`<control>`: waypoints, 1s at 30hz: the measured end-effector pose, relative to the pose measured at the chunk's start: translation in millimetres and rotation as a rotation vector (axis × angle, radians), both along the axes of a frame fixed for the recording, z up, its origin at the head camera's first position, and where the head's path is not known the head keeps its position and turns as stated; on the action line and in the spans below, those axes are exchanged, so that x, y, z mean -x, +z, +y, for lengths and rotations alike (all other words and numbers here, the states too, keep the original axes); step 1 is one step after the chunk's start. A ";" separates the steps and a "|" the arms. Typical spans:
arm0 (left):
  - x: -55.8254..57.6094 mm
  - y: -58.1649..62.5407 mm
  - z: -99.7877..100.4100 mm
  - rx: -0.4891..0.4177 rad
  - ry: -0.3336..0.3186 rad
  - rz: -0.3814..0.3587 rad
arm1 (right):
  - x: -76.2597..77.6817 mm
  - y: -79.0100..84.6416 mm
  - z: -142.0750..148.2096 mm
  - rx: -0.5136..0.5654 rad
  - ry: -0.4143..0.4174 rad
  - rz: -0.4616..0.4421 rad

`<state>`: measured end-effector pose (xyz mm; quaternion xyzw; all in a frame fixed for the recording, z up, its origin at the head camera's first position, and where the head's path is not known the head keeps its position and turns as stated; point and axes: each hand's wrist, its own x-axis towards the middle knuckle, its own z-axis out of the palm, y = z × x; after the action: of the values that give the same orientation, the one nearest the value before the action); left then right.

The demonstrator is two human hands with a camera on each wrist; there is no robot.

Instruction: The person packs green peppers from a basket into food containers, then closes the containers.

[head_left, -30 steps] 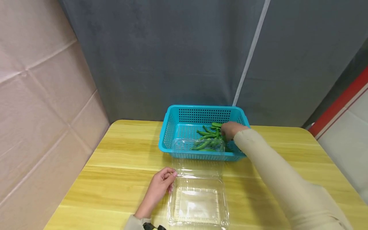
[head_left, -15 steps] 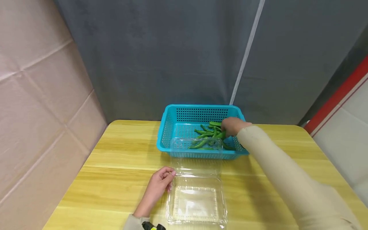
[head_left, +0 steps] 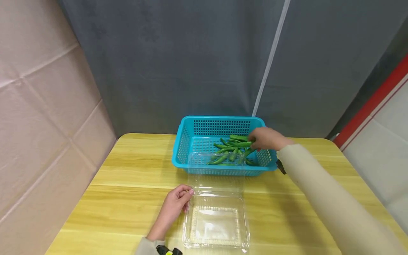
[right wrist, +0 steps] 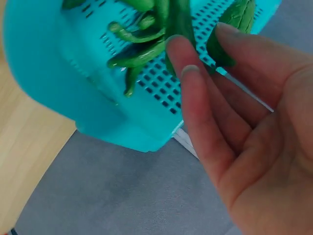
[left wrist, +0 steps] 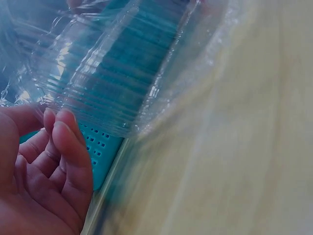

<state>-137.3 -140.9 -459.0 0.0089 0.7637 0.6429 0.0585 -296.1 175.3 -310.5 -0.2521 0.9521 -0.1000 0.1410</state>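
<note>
At the left edge of an opened clear plastic clamshell box point(head_left: 215, 226), my left hand point(head_left: 176, 201) pinches the plastic near the hinge between thumb and fingers. The left wrist view shows those fingertips point(left wrist: 66, 120) at the ribbed clear plastic point(left wrist: 105, 73). My right hand point(head_left: 265, 138) is over the right side of a blue plastic basket point(head_left: 176, 148), its fingers curled at the end of a green chili pepper point(head_left: 241, 144). Several more green peppers point(head_left: 220, 160) lie in the basket. In the right wrist view, a green pepper point(right wrist: 239, 19) passes behind the thumb.
The basket stands at the back of a wooden table point(head_left: 134, 170), close to a grey curtain point(head_left: 178, 71). The box's raised lid point(head_left: 216, 177) overlaps the basket's front rim in the head view. A pinkish covered wall point(head_left: 47, 124) flanks the left side.
My right hand has shifted right and lifted slightly among the peppers, and a pepper now shows at its fingertips. The left hand stays at the box's edge. The head view has shifted slightly.
</note>
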 end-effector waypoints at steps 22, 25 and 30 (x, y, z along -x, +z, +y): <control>-6.4 19.5 4.1 0.000 -0.007 0.007 | -40.5 -11.9 -6.9 0.261 -0.232 0.289; -6.3 19.0 4.1 -0.004 -0.005 0.002 | -45.8 -11.8 -8.3 0.306 -0.264 0.320; -6.0 18.8 4.1 -0.011 -0.002 0.002 | -56.8 -7.4 -8.4 0.416 -0.314 0.363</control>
<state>-131.3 -136.8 -440.1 0.0106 0.7603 0.6469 0.0583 -239.3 166.9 -317.9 -0.1390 0.9482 -0.2664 -0.1029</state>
